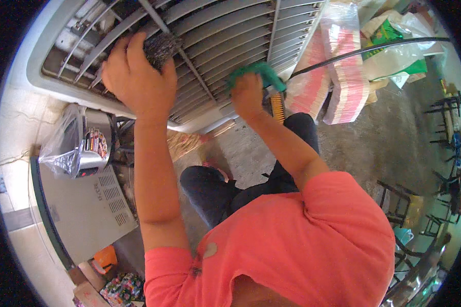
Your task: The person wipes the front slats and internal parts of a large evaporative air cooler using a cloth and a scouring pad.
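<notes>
A slatted grille (223, 38) with grey louvres and a pale frame stands before me, dark grime between its slats. My left hand (140, 80) is raised to its left part, fingers curled round a dark, fuzzy clump (161, 48), perhaps a scouring pad or matted dust. Lower down on the right, my right hand (247, 90) grips a green cloth or brush handle (269, 75) against the lower slats; blur hides which it is. Just beneath this hand show the orange-yellow bristles of a brush (277, 107), and I cannot tell whether it is held.
Plastic-wrapped stacks with pink bands (345, 76) stand at the right, crossed by a black cable (368, 50). A steel appliance in a plastic bag (94, 142) sits at the left above a grey vented panel (84, 211). Dark stools (395, 203) stand farther right.
</notes>
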{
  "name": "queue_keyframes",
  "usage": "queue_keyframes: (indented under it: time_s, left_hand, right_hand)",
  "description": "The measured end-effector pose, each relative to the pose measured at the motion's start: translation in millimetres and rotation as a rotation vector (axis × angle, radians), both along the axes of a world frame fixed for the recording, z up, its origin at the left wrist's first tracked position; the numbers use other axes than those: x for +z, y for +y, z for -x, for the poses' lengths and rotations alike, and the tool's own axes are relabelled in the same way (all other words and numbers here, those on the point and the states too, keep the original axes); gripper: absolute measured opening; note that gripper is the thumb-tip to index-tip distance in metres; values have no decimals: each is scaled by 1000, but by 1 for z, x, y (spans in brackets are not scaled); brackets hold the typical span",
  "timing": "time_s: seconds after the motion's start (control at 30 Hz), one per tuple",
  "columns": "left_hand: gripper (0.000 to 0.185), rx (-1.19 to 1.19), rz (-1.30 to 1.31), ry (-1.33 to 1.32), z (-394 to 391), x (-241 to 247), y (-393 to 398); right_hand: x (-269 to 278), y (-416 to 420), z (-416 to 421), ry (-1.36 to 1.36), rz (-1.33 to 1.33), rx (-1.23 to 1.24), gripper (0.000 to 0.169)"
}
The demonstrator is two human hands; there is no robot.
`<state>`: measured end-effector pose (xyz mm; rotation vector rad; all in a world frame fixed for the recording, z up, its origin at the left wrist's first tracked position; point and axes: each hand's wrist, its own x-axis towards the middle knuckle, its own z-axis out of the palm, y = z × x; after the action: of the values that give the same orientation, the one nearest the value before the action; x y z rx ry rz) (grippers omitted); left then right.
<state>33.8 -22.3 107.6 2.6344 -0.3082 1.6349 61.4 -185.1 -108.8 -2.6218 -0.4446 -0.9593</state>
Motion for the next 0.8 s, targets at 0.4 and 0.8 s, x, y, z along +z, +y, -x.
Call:
queue_keyframes:
  time_s: [0.4,0.8]
  left_hand:
    - [58,60,-22,-3,2,0,1]
    - [57,-8,-1,-8,8,3,-1]
  right_hand:
    - [1,-63,-23,64,15,82,16]
    - [-1,-36,-10,211,-311,71,19]
